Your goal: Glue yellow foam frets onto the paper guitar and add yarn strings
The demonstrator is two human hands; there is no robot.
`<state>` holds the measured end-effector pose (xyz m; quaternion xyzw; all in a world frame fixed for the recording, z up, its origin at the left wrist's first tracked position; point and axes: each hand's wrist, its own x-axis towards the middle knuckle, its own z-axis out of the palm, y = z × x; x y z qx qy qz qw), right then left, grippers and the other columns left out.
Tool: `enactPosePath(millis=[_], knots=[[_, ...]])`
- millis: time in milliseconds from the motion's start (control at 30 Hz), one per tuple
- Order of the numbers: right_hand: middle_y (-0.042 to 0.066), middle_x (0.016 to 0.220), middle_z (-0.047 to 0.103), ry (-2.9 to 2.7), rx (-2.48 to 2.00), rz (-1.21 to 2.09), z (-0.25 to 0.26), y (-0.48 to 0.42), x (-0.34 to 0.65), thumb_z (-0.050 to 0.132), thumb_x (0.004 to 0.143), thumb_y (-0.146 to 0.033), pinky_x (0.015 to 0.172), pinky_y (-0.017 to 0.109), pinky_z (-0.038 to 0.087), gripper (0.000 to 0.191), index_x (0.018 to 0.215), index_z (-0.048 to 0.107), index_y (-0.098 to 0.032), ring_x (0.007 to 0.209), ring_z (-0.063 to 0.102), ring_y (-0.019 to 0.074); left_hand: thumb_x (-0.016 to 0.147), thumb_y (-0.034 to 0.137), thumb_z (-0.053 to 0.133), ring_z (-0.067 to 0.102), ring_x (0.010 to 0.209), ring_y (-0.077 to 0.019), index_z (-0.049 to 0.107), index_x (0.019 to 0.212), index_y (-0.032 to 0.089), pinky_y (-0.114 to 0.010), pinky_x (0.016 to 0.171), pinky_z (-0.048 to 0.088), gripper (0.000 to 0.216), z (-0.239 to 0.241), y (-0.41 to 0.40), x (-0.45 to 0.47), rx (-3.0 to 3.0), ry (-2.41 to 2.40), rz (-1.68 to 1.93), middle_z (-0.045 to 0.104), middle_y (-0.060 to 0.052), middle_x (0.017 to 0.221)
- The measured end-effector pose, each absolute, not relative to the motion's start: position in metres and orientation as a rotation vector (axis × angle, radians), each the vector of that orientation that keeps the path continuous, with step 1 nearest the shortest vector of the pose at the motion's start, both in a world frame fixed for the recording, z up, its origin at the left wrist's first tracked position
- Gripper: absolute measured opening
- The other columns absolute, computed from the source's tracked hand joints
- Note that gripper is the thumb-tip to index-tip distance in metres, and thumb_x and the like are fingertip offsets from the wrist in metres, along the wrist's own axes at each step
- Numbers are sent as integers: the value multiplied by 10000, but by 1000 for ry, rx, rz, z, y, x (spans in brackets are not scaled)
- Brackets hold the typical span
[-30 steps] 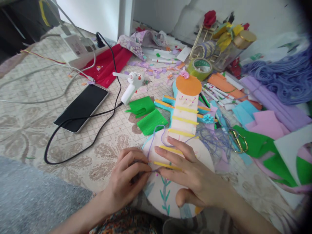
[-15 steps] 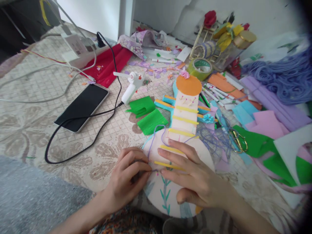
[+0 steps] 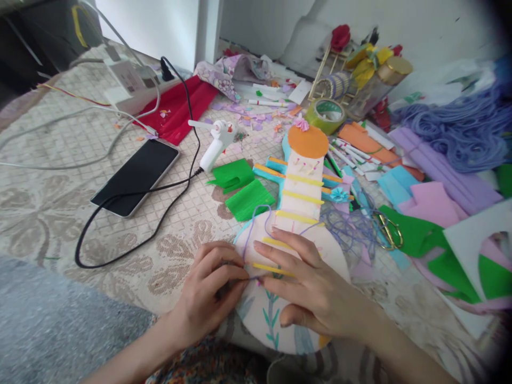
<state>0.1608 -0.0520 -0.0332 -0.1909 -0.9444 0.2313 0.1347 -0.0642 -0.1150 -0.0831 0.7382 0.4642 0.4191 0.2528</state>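
A paper guitar model (image 3: 296,330) lies face up at the table's near edge, with painted leaves on its body, yellow strips across it and an orange round head. My left hand (image 3: 218,285) pinches a strand of purple yarn (image 3: 248,234) at the left rim of the body. The yarn loops up over the body and trails off to the right. Spread over the body, my right hand (image 3: 306,282) has its fingers apart, with its index fingertip beside a small pink pin head (image 3: 258,283) near the pinched yarn. Several pins stand in the neck.
Left of the guitar lie green crepe pieces (image 3: 250,199), a white glue gun (image 3: 216,144) and a phone (image 3: 136,176) crossed by a black cable. To the right are tangled yarn (image 3: 348,232), scissors (image 3: 390,232), coloured paper (image 3: 436,200) and a tape roll (image 3: 326,114).
My right hand has shifted slightly left over the guitar body, its index fingertip nearer the pin and the pinched yarn. My left hand keeps its pinch. The view has turned slightly.
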Motion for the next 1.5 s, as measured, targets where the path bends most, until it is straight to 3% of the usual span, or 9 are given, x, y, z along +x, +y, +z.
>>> enactPosePath(millis=[133,367,500,733,1067,1300,1500], knots=[[125,1496,388,-2636,-594,825,-34,-51,165,300,973,-549,1137,515,259,537,1078,647,-154,1429,190,330,809,35,631,519,1028,-199,620,950,200,-365,891,466,217,-82,-116,-65,2018,1262,1141,613,-42,971],[117,1463,404,-2586,-644,818,-32,-54,169,454,984,-310,1133,500,273,264,1154,579,-150,1416,211,316,775,-18,591,550,978,-183,579,810,178,-355,883,460,200,-74,-114,-65,2042,1172,1251,669,-26,909],[101,1506,345,-2691,-603,777,-30,-54,167,459,978,-314,1137,536,252,266,1110,626,-156,1429,143,348,770,-32,585,554,966,-177,561,781,178,-357,897,445,211,-74,-113,-64,2045,1128,1229,680,-7,852],[76,1513,368,-2808,-536,651,-28,-47,165,473,971,-308,1127,576,268,251,1088,646,-169,1429,145,353,783,-31,594,549,973,-180,560,797,178,-369,924,430,212,-78,-115,-66,2100,1097,1199,699,3,864],[8,1526,372,-2918,-441,507,-21,-40,161,510,951,-300,1163,529,262,215,1067,655,-191,1439,175,312,831,14,584,557,982,-173,578,799,188,-383,992,368,178,-78,-116,-66,2159,1119,1175,724,23,922],[20,1529,368,-2951,-440,558,-21,-38,160,479,969,-289,1152,525,270,225,1058,658,-185,1447,150,305,840,26,576,573,970,-167,567,785,201,-369,965,397,183,-76,-115,-65,2152,1147,1151,727,30,901],[109,1518,357,-2794,-432,723,-24,-35,165,450,980,-362,1144,533,254,321,1108,653,-149,1442,146,331,842,23,564,569,965,-170,567,782,200,-360,939,416,187,-76,-115,-64,2146,1140,1168,726,25,889]])
